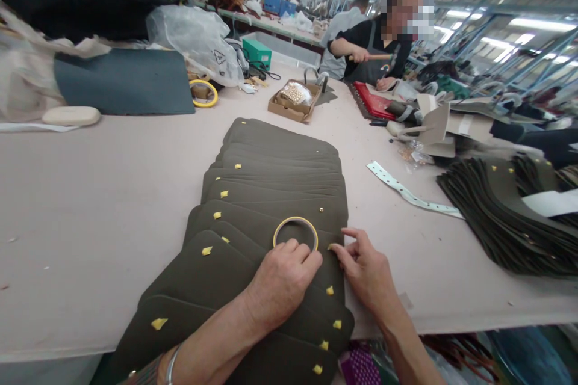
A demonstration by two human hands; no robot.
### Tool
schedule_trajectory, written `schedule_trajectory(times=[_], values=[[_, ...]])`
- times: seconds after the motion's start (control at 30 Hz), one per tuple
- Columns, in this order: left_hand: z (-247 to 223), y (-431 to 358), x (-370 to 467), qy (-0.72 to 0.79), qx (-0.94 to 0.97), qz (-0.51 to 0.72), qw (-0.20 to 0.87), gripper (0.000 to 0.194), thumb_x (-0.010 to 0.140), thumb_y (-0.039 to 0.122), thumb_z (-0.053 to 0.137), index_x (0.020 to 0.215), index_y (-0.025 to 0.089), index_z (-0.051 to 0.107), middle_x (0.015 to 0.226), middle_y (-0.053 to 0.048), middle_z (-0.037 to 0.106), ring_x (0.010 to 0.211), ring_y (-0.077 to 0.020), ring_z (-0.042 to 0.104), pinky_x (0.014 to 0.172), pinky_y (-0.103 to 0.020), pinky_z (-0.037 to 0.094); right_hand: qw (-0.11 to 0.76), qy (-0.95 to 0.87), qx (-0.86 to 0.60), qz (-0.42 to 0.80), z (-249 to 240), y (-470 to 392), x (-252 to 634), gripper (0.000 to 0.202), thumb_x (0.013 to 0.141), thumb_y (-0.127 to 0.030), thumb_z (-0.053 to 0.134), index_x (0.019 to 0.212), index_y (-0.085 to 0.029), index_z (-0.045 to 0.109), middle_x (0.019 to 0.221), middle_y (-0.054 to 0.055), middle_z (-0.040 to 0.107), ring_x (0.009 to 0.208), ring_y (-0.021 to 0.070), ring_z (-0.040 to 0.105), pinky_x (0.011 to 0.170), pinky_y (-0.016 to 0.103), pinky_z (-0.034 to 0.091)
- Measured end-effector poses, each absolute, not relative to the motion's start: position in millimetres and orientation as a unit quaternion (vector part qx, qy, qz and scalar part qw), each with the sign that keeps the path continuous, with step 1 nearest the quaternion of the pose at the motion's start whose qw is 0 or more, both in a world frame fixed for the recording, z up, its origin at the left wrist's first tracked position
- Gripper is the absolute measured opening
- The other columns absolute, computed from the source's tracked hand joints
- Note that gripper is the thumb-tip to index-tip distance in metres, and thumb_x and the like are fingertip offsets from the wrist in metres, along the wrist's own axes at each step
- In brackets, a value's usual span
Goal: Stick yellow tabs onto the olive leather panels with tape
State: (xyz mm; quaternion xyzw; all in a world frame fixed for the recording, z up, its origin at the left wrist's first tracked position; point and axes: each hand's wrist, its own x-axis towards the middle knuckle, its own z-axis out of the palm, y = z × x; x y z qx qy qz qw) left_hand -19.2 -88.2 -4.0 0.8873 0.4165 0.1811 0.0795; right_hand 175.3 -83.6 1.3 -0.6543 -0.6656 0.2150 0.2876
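My left hand [286, 277] is closed on a roll of yellow tape [295, 219], held on edge over a fanned row of dark olive panels [275, 192]. To its right, my right hand [365, 267] reaches over the panels' right edge with thumb and forefinger apart. A small yellowish bit shows at the thumb tip; whether it sticks there or lies on the panel, I cannot tell. Torn yellow tape pieces [206, 251] dot both sides of the panels. One small metal stud [321, 210] shows bare near the right edge.
At right lies a thick stack of similar dark panels [501, 210], with a pale dotted strip [406, 192] beside it. Farther back are a cardboard box [293, 109] of metal studs and another yellow tape roll [205, 102]. Across the table, a person [379, 48] holds a stick-like handle.
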Motion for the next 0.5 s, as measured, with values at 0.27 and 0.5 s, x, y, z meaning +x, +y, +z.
schedule_trajectory(times=[0.27, 0.5], values=[[-0.4, -88.8, -19.6, 0.425, 0.888, 0.161, 0.072, 0.009, 0.091, 0.014, 0.046, 0.089, 0.020, 0.053, 0.080, -0.002, 0.055, 0.074, -0.0210, 0.051, 0.065, -0.033, 0.043, 0.262, -0.775, -0.565, 0.108, -6.9, -94.5, 178.3, 0.017, 0.095, -0.023, 0.046, 0.095, -0.020, 0.064, 0.088, 0.006, 0.069, 0.082, 0.0184, 0.065, 0.076, 0.030, 0.050], [2.4, -85.9, -22.6, 0.406, 0.878, 0.244, 0.072, 0.014, 0.094, 0.015, 0.041, 0.087, 0.020, 0.053, 0.077, -0.002, 0.056, 0.071, -0.0190, 0.052, 0.063, -0.031, 0.043, 0.202, -0.764, -0.603, 0.108, 6.2, -82.4, 166.8, 0.015, 0.091, -0.022, 0.051, 0.084, -0.020, 0.064, 0.078, 0.002, 0.065, 0.072, 0.0167, 0.062, 0.067, 0.027, 0.046]])
